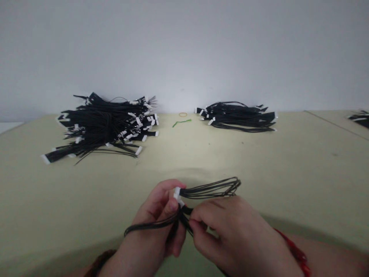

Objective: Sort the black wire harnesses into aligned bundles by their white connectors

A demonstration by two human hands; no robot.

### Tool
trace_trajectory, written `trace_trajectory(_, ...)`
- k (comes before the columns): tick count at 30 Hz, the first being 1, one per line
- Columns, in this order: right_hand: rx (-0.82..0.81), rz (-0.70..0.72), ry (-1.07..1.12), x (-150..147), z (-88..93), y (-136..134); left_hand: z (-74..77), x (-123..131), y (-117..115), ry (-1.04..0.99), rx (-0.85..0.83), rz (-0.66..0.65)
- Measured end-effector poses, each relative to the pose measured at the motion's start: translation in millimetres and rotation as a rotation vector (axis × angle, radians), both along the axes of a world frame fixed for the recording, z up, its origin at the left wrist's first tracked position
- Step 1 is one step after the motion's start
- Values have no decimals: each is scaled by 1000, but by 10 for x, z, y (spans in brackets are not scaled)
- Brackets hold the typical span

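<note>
My left hand (157,221) is closed on a black cable harness (207,189), its thumb and fingers pinching the white connectors (177,193). Some of the black wires loop out to the right above my right hand, and others hang over the left hand toward the left. My right hand (227,227) is just right of the connectors, its thumb and index finger pinched on black wires of the same harness below them. The lower ends of the wires are partly hidden by both hands.
A large pile of black cables with white connectors (106,123) lies at the back left. A smaller bundle (239,116) lies back right, with more cables (361,118) at the far right edge. Between the piles are a green tie (181,122) and an orange ring (183,114).
</note>
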State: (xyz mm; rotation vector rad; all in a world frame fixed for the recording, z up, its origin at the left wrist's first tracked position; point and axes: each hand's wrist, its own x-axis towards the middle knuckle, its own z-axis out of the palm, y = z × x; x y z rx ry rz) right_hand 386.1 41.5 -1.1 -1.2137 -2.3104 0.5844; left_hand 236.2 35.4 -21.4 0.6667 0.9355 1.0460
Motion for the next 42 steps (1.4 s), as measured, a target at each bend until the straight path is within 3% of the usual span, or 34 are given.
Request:
trace_trajectory(5, -201, 8, 79, -12, 50, 8, 35, 1, 15, -37, 12, -31)
trace_trajectory(10, -120, -37, 123, 18, 80, -14, 61, 0, -19, -49, 33, -17)
trace_trajectory(17, -148, -118, 25, 5, 106, -17, 38, 22, -1, -8, 14, 7)
trace_trajectory(19, -312, -93, 83, 61, 190, 38, 39, 27, 22, 18, 0, 43)
trace_trajectory(23, -1043, 280, 390, 379, 423, 261, 20, 13, 32, 62, -16, 90)
trace_trajectory(24, -1045, 308, 521, 472, 470, 332, 11, 8, 25, 59, -9, 89)
trace_trajectory(25, -995, 312, 576, 556, 508, 403, 2, 5, 16, 53, -4, 84)
trace_trajectory(28, -556, 186, 689, 695, 586, 574, -14, 7, 0, 44, 5, 92)
trace_trajectory(30, -328, -1, 833, 688, 641, 613, -17, 15, 9, 55, 3, 92)
trace_trajectory(32, -244, -187, 933, 629, 699, 569, -17, 22, 28, 81, 5, 80)
trace_trajectory(34, -326, -165, 825, 546, 720, 448, -13, 24, 46, 87, 0, 69)
trace_trajectory(37, -443, 25, 517, 406, 603, 203, 7, 19, 45, 30, -5, 65)
trace_trajectory(38, -381, 37, 403, 358, 526, 127, 18, 17, 35, 3, -5, 49)
trace_trajectory(40, 5, -20, 104, 270, 354, 10, 39, 14, 5, -25, -18, 11)
trace_trajectory(42, 317, -32, -61, 208, 207, -48, 54, 12, -27, -39, -40, -15)
